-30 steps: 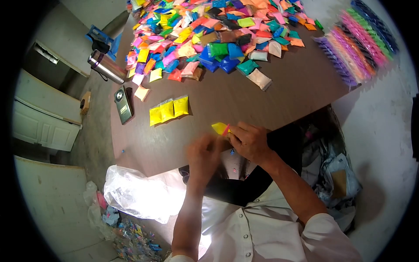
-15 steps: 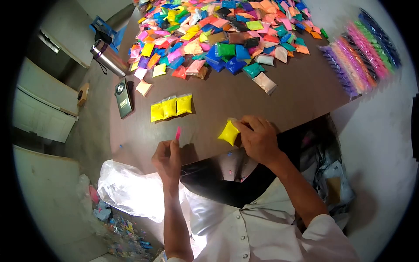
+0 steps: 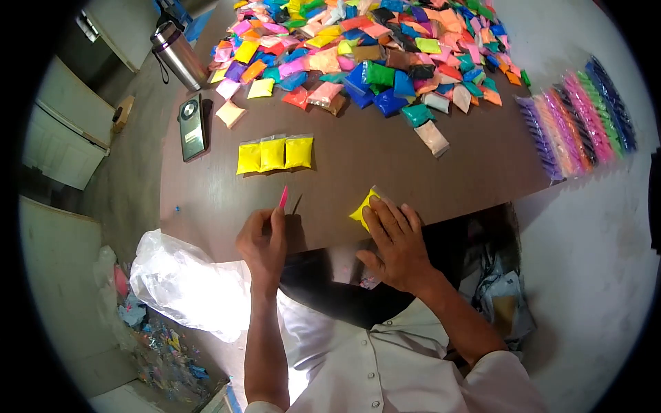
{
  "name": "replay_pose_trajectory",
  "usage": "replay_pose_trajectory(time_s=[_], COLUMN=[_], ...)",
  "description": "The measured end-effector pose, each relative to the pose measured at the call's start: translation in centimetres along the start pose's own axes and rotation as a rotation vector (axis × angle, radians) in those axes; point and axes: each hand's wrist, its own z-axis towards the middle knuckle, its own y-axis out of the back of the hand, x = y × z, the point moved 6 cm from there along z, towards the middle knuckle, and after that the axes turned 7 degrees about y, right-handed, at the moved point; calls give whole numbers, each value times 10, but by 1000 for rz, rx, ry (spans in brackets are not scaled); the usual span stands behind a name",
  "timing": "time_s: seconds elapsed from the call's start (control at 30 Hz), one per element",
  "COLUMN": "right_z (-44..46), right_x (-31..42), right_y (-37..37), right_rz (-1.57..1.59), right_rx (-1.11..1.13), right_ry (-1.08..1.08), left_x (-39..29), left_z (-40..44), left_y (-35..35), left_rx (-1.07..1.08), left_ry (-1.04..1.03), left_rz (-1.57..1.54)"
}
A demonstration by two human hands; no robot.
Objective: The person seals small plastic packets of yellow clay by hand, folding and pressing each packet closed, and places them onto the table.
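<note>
My left hand (image 3: 264,237) pinches a thin pink strip (image 3: 284,197) that points up, just above the table's near edge. Under the fingers of my right hand (image 3: 396,241) a yellow packet (image 3: 363,208) lies on the table; the hand is flat with its fingers spread, pressing on the packet and hiding part of it. Farther back, left of centre, three yellow packets (image 3: 273,153) stand side by side in a row.
A heap of colourful packets (image 3: 358,55) covers the table's (image 3: 482,165) far side. Striped bundles (image 3: 578,124) lie at the right edge. At the left are a phone (image 3: 193,128) and a steel flask (image 3: 180,56). A clear plastic bag (image 3: 186,282) hangs below.
The yellow packet was held up in my right hand and now lies flat under its spread fingers. My left hand parted from the right with the pink strip. The view has shifted.
</note>
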Motion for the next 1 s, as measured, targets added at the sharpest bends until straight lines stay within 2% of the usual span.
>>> replay_pose_trajectory(time_s=[0.13,0.2,0.23,0.3,0.43,0.5,0.53,0.6,0.63,0.7,0.8,1.0], right_z=[4,-3,-9,-16,-3,0,0,-2,-5,-8,8,28], right_x=[2,1,-1,-6,-1,1,2,1,0,-2,0,-9], right_y=[20,27,19,-12,10,30,31,47,38,-5,21,29], right_rz=[63,1,-1,-110,-19,-7,-6,-81,-84,-145,-57,-79], right_rx=[-53,-245,-244,13,21,-173,-163,-369,-368,-12,-14,-109], right_ry=[-31,-36,-33,11,13,-14,-8,-36,-34,7,-26,-45], left_x=[3,1,0,-1,-4,-4,-4,-4,-4,-5,-3,-1], left_z=[1,0,1,2,1,2,0,1,1,1,-2,1], left_y=[-3,-3,-2,-2,0,1,2,1,1,2,4,2], left_rx=[-13,-32,-38,-36,-36,-39,-37,-39,-38,-25,-31,-60], left_ry=[-51,-46,-54,-69,-37,-27,-23,-11,-7,-23,-15,-43], left_rz=[-42,-70,-94,-68,-52,-60,-65,-68,-71,-73,-70,-96])
